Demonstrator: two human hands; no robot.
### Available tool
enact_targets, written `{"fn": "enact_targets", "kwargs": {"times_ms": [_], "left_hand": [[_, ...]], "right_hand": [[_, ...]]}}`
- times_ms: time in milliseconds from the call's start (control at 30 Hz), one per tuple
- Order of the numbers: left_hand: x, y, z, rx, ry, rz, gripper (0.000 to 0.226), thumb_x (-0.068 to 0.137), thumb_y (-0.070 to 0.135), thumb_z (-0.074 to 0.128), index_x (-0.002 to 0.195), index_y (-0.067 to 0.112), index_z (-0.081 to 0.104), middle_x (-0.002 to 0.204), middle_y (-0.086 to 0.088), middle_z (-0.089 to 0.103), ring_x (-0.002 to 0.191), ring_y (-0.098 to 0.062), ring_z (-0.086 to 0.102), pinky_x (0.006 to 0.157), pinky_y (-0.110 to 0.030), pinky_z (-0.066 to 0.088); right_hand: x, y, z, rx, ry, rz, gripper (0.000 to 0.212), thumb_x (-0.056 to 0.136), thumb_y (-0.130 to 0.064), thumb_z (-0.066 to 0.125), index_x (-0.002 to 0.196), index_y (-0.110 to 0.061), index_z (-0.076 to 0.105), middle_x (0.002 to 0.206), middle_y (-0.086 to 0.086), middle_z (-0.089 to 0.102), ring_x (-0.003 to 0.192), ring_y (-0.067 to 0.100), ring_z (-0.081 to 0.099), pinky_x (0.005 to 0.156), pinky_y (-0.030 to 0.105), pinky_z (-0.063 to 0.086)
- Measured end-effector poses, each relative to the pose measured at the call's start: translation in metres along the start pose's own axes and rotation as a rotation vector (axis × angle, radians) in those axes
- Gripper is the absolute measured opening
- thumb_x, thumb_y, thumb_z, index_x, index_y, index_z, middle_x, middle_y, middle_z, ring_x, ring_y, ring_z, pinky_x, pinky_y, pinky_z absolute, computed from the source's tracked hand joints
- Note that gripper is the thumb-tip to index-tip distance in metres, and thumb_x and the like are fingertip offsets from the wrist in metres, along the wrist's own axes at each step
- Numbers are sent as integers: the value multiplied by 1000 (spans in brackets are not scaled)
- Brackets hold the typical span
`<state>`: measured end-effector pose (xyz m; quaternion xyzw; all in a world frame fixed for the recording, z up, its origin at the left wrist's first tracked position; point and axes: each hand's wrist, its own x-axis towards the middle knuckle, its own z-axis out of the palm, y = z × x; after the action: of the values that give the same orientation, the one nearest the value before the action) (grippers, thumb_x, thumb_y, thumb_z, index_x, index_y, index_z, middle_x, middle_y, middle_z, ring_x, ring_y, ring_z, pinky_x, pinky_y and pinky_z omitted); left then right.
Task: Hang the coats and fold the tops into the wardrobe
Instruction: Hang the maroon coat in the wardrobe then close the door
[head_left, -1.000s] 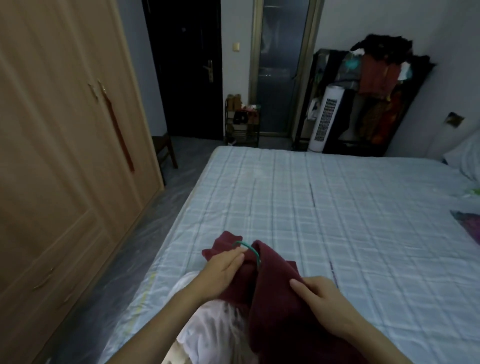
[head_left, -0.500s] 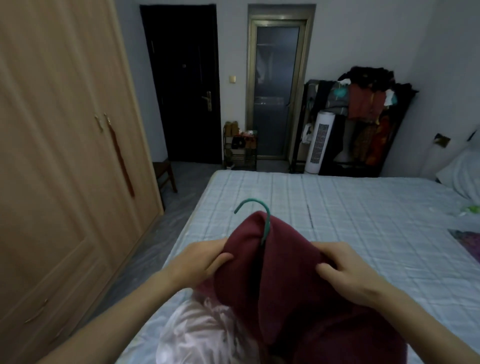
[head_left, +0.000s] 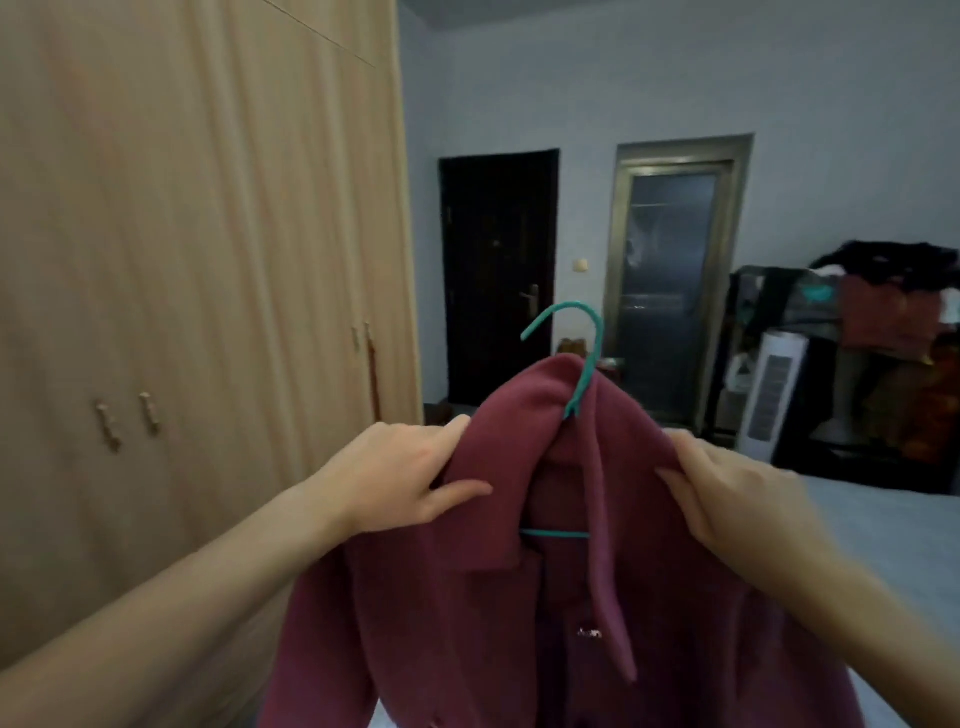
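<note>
Before the closed wardrobe, you hold up a maroon coat on a teal hanger. Your left hand and right hand each pinch a shoulder. The cloth looks thick, soft and fairly heavy; carry it by the hanger's hook.

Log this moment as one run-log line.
coat: on hanger, held up | left hand: grips shoulder | right hand: grips shoulder | wardrobe: doors closed
</note>
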<state>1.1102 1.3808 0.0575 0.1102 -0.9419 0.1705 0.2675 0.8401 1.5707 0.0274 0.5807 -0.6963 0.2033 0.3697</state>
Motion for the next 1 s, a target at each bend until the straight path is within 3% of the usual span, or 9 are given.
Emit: {"fn": "enact_targets", "kwargs": {"times_ms": [100,200,333,433,500,600,700,900,1000], "left_hand": [[-27,-17,-40,125,47,-56,67,90,74,18,120,22,46,101,6,71,89,-25,69,59,-39,55],[-64,-32,-83,235,69,-105,63,92,69,24,122,20,49,100,6,72,84,-24,70,51,-35,53],[-127,-54,-143,360,25,-202,56,94,68,23,121,23,42,98,4,72,78,-26,71,48,-34,52],[-182,-66,-191,463,-41,-291,57,94,68,19,123,24,39,99,4,72,76,-26,70,48,-32,51],[-226,-69,-226,529,-70,-338,60,95,68,17,127,22,41,96,3,72,72,-25,70,45,-30,50],[-286,-68,-273,572,-118,-440,67,95,69,13,136,22,38,97,0,71,75,-29,70,51,-37,55],[-350,-57,-323,674,-146,-517,62,96,66,18,127,20,45,92,-1,72,69,-29,70,43,-36,52],[-449,-26,-408,726,-364,-927,61,92,68,20,132,26,37,120,8,63,106,-22,63,74,-36,49],[-485,-14,-440,735,-433,-1076,51,95,63,27,131,27,35,121,7,62,107,-25,62,78,-40,51]], "right_hand": [[26,-32,-3,62,132,127,28,92,-47,51,89,-19,58,66,0,62,55,25,62,44,29,42],[57,-73,-2,112,195,150,39,91,-51,53,74,-16,53,59,1,53,52,26,56,42,28,39],[96,-140,-1,204,145,-28,50,88,-61,35,66,-17,46,54,0,54,48,29,59,42,30,36],[118,-198,0,328,134,-141,51,89,-62,37,66,-17,44,53,2,55,49,31,61,44,33,38],[128,-242,-7,422,139,-266,49,87,-59,37,69,-15,47,53,1,54,50,31,60,43,34,42],[135,-301,-24,545,219,-443,40,83,-47,39,75,-10,50,53,1,53,44,31,57,37,35,42],[135,-376,-45,643,316,-504,32,86,-40,42,72,-11,48,54,2,53,40,31,55,33,33,40],[127,-527,-77,672,321,-596,35,92,-46,35,83,-14,48,58,6,61,42,33,59,34,35,41],[121,-587,-93,722,320,-641,36,95,-49,37,86,-15,46,54,8,60,40,33,59,31,36,42]]}}
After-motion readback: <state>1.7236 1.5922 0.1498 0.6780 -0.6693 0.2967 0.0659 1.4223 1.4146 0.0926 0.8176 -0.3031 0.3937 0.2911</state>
